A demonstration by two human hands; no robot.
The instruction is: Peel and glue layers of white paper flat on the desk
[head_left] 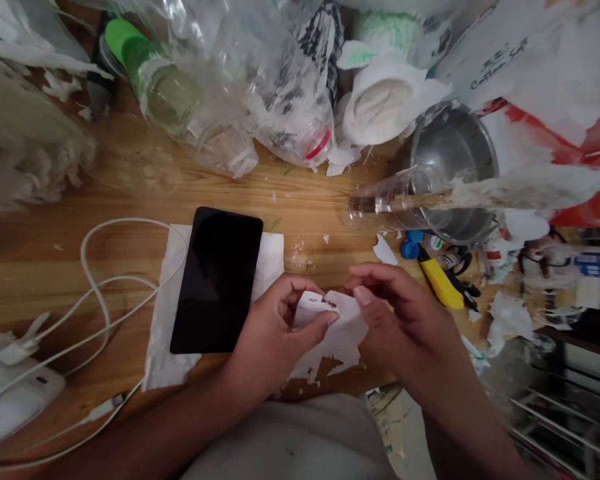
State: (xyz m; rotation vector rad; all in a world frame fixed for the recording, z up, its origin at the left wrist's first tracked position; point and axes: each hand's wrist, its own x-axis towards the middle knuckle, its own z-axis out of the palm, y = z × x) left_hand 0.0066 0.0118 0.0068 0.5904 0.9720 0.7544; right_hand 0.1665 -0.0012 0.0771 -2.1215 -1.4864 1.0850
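My left hand (285, 330) pinches a small folded white paper (307, 303) between thumb and fingers. Reddish-brown bits lie along the paper's upper fold, near the left thumb tip. Close to its right side is my right hand (405, 327), fingers curled and thumb near the index finger; whether anything tiny sits between them cannot be made out. Beneath both hands lies a torn white sheet (343, 340) with ragged edges and brown flecks around it. A black tablet (217, 280) rests on white tissue (270, 260) just left of my left hand.
White cables (97, 280) run to a white charger (20, 387) at the left. Clear plastic bottles (280, 87) crowd the back. At the right are a metal cup (455, 153), a clear bottle (375, 207) lying down, a yellow-handled tool (440, 280) and blue caps (410, 248).
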